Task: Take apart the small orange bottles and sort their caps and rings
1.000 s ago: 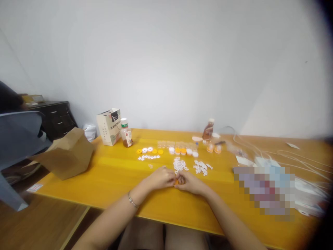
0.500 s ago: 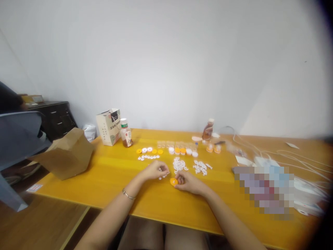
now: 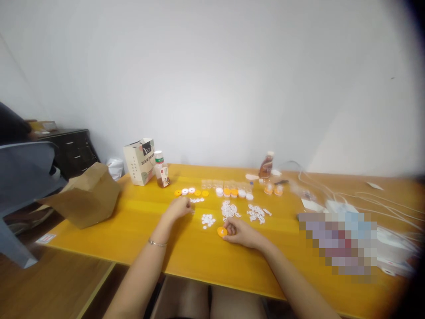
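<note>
My right hand (image 3: 239, 232) rests on the yellow table (image 3: 139, 230) and pinches a small orange cap (image 3: 222, 231) at its fingertips. My left hand (image 3: 179, 207) reaches forward to a row of tiny white discs (image 3: 196, 200), fingers curled over them; whether it grips one is hidden. Just behind that row lies a line of orange and white caps (image 3: 191, 192). A small pile of white discs (image 3: 207, 220) lies between my hands. Two more white heaps (image 3: 229, 209) sit ahead of my right hand.
Small caps and clear vials (image 3: 232, 191) stand in a row mid-table. A drink bottle (image 3: 161, 170), a paper gift bag (image 3: 139, 161) and a brown paper bag (image 3: 84, 195) are at the left. A brown bottle (image 3: 266, 166) and white cables (image 3: 358, 195) lie to the right.
My hands were together on the orange cap. The left hand let go, left a small pile of white discs on the table, and moved forward-left to the disc row.
</note>
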`<state>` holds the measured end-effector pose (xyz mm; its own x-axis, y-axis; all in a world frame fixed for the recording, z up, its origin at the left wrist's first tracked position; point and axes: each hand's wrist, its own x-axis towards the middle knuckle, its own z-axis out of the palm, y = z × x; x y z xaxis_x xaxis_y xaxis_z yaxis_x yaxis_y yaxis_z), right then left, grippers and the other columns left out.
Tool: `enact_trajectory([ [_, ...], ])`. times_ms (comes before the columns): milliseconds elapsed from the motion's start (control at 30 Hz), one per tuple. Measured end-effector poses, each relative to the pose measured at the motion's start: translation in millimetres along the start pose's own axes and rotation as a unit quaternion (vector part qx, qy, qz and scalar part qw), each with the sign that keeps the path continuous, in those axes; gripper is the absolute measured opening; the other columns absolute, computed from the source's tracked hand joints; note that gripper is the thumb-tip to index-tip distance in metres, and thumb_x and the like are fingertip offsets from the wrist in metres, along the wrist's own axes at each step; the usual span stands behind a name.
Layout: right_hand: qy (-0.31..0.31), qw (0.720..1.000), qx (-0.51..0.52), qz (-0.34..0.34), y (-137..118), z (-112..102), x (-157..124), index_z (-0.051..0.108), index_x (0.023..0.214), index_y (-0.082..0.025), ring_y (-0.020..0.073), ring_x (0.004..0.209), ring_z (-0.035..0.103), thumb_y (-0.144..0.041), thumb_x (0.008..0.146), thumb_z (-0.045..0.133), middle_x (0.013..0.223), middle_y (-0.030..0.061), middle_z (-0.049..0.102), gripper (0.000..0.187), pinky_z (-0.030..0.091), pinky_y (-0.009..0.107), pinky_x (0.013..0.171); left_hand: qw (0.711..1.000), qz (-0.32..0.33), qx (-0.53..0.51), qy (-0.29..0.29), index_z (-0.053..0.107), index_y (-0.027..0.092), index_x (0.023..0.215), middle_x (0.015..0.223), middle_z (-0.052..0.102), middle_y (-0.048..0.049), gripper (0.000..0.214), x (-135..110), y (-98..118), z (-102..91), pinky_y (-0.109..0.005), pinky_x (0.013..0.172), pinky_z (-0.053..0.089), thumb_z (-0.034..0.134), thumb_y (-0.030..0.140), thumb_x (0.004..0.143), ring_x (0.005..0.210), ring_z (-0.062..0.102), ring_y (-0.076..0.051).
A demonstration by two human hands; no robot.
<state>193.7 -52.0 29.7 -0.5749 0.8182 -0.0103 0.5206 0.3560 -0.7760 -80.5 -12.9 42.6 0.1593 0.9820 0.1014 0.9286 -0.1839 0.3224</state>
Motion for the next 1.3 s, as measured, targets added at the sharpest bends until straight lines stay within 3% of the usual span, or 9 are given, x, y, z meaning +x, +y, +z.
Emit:
enact_trajectory([
  [267,0.000,1.000,-0.006,-0.006,-0.1,0.1,0.0,0.050,0.078,-0.019,0.0096,0.057,0.042,-0.026,0.065,0.063,0.063,-0.0041,0.047,0.020,0.035,0.020,0.052,1.000,0.018,0.012,-0.021,0.060,0.015,0.062,0.059,0.059,-0.0031,0.013,-1.9,4.6,3.5,-0.022,0.052,0.031,0.054,0.026,0.067,0.054,0.051,-0.014],
  [400,0.001,1.000,0.000,-0.016,-1.9,-0.1,-0.8,0.050,0.079,-0.019,0.0094,0.056,0.042,-0.026,0.066,0.062,0.062,-0.0045,0.046,0.019,0.034,0.020,0.051,0.999,0.033,0.019,-0.004,0.059,0.014,0.063,0.062,0.059,-0.0040,0.016,-4.7,13.2,2.2,-0.023,0.054,0.032,0.053,0.027,0.071,0.058,0.051,-0.014],
  [600,-0.008,1.000,0.030,-0.004,-6.9,-5.6,-1.9,0.052,0.080,-0.019,0.0094,0.056,0.044,-0.034,0.067,0.063,0.061,-0.0044,0.047,0.023,0.036,0.021,0.051,0.978,0.202,-0.035,0.045,0.058,0.015,0.075,0.072,0.058,-0.0028,0.023,-16.9,46.9,2.7,-0.022,0.062,0.037,0.042,0.029,0.084,0.066,0.050,-0.013],
  [767,0.012,0.998,0.058,-0.009,-8.1,-9.7,-0.7,0.053,0.080,-0.018,0.0085,0.053,0.041,-0.041,0.065,0.064,0.058,-0.0058,0.044,0.029,0.034,0.020,0.049,0.935,0.345,-0.082,0.022,0.059,0.018,0.092,0.088,0.057,-0.0032,0.020,-31.3,70.6,4.1,-0.022,0.073,0.040,0.044,0.029,0.086,0.078,0.053,-0.012],
  [900,0.020,0.997,0.074,-0.018,-7.8,-10.0,-0.2,0.054,0.078,-0.017,0.0079,0.053,0.039,-0.042,0.065,0.065,0.058,-0.0060,0.042,0.031,0.032,0.020,0.048,0.909,0.405,-0.103,-0.001,0.061,0.018,0.092,0.097,0.057,-0.0044,0.019,-34.4,79.0,8.2,-0.021,0.077,0.041,0.047,0.028,0.085,0.086,0.054,-0.012],
  [1133,0.025,0.997,0.077,-0.016,-4.1,-11.7,1.6,0.054,0.083,-0.018,0.0093,0.056,0.045,-0.049,0.064,0.064,0.063,-0.0041,0.047,0.038,0.036,0.021,0.053,0.901,0.423,-0.093,0.017,0.060,0.017,0.089,0.091,0.060,-0.0044,0.018,-30.7,80.8,16.7,-0.021,0.079,0.040,0.044,0.025,0.087,0.085,0.055,-0.011],
  [1233,0.055,0.995,0.075,-0.020,-0.6,-12.0,3.5,0.052,0.096,-0.019,0.0104,0.058,0.047,-0.050,0.068,0.060,0.066,-0.0031,0.051,0.043,0.039,0.023,0.056,0.912,0.397,-0.090,0.053,0.060,0.017,0.090,0.089,0.061,-0.0036,0.017,-25.7,73.3,16.8,-0.022,0.077,0.039,0.044,0.024,0.087,0.084,0.055,-0.011],
  [1300,0.079,0.994,0.067,-0.029,0.9,-11.3,4.3,0.051,0.099,-0.020,0.0103,0.056,0.046,-0.048,0.070,0.058,0.065,-0.0037,0.050,0.041,0.038,0.023,0.055,0.930,0.344,-0.087,0.097,0.060,0.018,0.089,0.088,0.061,-0.0033,0.015,-17.9,63.9,14.3,-0.024,0.078,0.037,0.047,0.024,0.086,0.083,0.055,-0.012],
])
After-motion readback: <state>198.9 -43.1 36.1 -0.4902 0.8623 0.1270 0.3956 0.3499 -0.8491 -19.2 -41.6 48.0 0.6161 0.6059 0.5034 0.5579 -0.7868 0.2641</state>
